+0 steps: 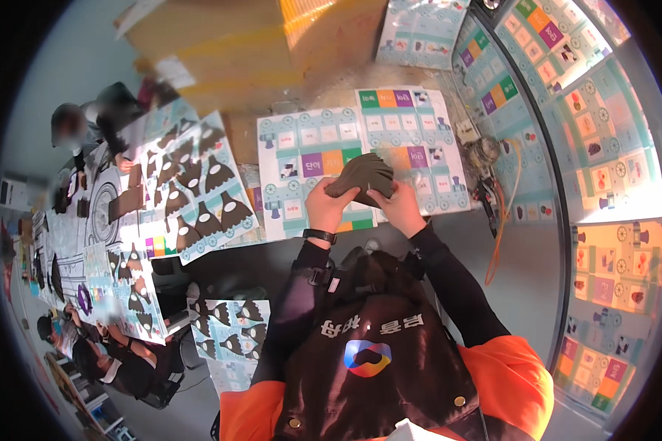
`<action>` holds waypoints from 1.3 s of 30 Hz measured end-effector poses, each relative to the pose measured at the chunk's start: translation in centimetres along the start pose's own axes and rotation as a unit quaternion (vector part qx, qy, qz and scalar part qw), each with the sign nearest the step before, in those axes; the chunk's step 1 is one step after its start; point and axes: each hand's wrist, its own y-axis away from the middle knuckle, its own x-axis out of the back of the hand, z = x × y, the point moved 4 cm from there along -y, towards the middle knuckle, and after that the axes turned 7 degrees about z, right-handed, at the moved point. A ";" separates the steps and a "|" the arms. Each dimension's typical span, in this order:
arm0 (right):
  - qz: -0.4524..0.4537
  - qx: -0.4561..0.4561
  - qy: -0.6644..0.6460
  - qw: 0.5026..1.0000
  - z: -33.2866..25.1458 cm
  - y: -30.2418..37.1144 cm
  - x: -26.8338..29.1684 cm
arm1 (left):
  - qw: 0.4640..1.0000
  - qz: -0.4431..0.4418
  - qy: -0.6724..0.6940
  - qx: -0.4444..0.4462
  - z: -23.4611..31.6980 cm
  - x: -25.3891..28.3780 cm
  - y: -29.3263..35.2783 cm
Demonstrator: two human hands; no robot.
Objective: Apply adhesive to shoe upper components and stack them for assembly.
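Observation:
A thick stack of dark brown flat cutouts (364,176), fanned out at its upper right edge, is held between my two hands over the printed board. My left hand (325,208) grips the near left side of the stack, thumb on top. At the near right side, my right hand (401,209) pinches it with the thumb on top. Their other fingers are partly hidden under the stack. Beneath lies a light blue printed board (279,132) with coloured blocks, small white cards and wheel drawings.
Left of me, another printed sheet (232,173) carries several dark narrow-necked cutouts. A large cardboard box (221,44) stands at the far side. Printed boards (618,257) line the right. An orange cord (502,235) hangs beside the table. Other people (125,353) work at the left.

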 end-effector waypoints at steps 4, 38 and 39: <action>0.088 -0.090 0.046 0.991 3.3 1.5 1.8 | 0.994 -0.054 -0.091 -0.024 -1.3 -4.0 -0.8; -0.063 0.028 0.234 0.970 20.2 -12.1 2.8 | 0.859 -0.145 -0.451 -0.193 -14.9 -24.3 -7.7; -0.056 -0.040 0.186 0.980 21.2 -11.6 2.7 | 0.870 -0.150 -0.434 -0.180 -14.7 -24.4 -7.5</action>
